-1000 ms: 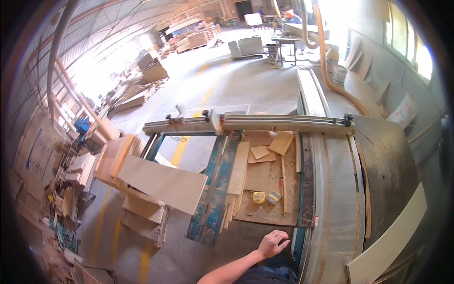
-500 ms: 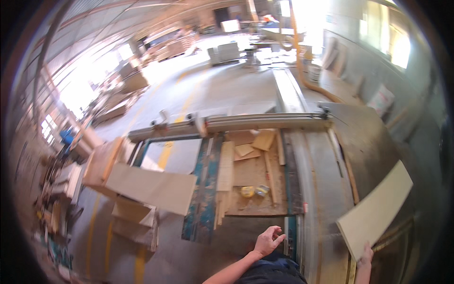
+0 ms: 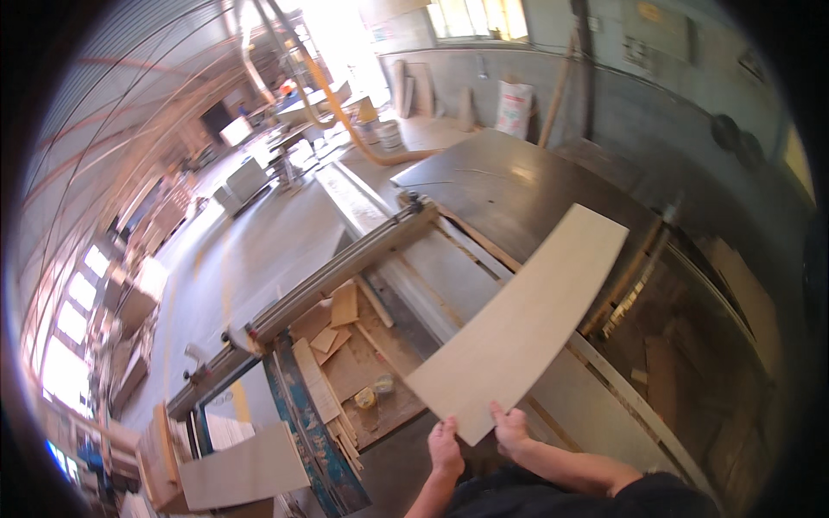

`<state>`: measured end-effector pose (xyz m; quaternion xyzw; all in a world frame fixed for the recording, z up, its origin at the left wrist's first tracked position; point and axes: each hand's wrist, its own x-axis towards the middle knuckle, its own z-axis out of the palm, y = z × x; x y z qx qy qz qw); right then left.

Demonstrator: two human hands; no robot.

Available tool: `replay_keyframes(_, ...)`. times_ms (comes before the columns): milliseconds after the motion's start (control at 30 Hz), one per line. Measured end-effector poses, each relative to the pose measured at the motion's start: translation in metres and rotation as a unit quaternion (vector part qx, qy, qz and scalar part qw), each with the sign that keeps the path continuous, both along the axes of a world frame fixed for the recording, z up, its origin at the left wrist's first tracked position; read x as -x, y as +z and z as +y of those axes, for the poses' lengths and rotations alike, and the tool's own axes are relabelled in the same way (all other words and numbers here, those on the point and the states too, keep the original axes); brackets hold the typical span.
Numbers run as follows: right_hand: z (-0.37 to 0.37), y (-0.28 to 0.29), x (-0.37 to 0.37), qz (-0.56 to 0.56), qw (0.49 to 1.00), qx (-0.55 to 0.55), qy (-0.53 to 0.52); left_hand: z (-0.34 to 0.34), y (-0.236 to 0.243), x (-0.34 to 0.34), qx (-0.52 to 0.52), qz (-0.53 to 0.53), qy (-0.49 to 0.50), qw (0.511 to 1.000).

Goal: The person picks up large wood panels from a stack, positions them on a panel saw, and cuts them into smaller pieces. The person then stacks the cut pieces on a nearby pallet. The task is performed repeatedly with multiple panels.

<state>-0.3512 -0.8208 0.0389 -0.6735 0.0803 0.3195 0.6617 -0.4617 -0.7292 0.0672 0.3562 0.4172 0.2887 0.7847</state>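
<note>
Currently, a long, pale, thin wooden panel [image 3: 531, 319] is grasped by both hands at its near end. Its short near edge is pinched by the left hand [image 3: 446, 449], and its right long edge, just beside the near corner, is gripped by the right hand [image 3: 515, 428], with the thumb laid on top. The panel is held slantwise, its far end pointed to the far right, above a grey metal machine table [image 3: 445, 281] and a dark, smooth tabletop [image 3: 509, 177] (whether either is touched by it cannot be told). To the left, a round yellow tape measure [image 3: 365, 398] is seen on a brown wooden board [image 3: 393, 414], near narrow pale wooden strips [image 3: 318, 378]. Beyond these, the work area is crossed by a long silvery metal rail [image 3: 324, 278].
</note>
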Motion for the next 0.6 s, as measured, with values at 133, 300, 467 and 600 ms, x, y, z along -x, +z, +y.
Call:
replay_keyframes(133, 0.020, -0.004, 0.021, 0.095, 0.989, -0.084, 0.076, 0.024, 0.010, 0.017, -0.023, 0.025, 0.060, 0.998)
replay_keyframes(300, 0.033, 0.027, -0.006, 0.126, 0.969, -0.081, 0.197, 0.082, 0.022, 0.067, -0.079, 0.037, 0.093, 0.992)
replay_keyframes(467, 0.046, 0.015, -0.086, 0.120, 0.987, -0.110, 0.020, 0.154, 0.025, 0.111, -0.123, 0.028, 0.094, 0.987)
replay_keyframes(600, 0.067, -0.002, -0.142, 0.115, 0.989, -0.085, -0.035, 0.217, 0.035, 0.136, -0.133, 0.026, 0.037, 0.990)
